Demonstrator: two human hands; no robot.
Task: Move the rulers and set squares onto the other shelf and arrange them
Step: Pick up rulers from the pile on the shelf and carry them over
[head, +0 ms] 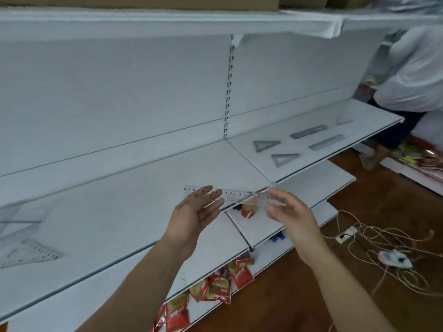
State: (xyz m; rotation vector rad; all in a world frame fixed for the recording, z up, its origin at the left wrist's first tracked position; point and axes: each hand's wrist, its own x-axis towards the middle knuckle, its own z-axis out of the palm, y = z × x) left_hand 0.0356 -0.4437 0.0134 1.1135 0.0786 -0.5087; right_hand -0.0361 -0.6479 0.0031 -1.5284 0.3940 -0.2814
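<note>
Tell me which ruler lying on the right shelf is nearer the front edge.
The paler ruler, close to the shelf lip; the darker ruler lies behind it, nearer the back panel.

Perhaps three rulers (308, 132); three set squares (267, 142)

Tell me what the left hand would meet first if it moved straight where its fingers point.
Most likely the clear ruler that the right hand pinches. The fingertips of the left hand appear to be at its edge, though depth is unclear.
</note>
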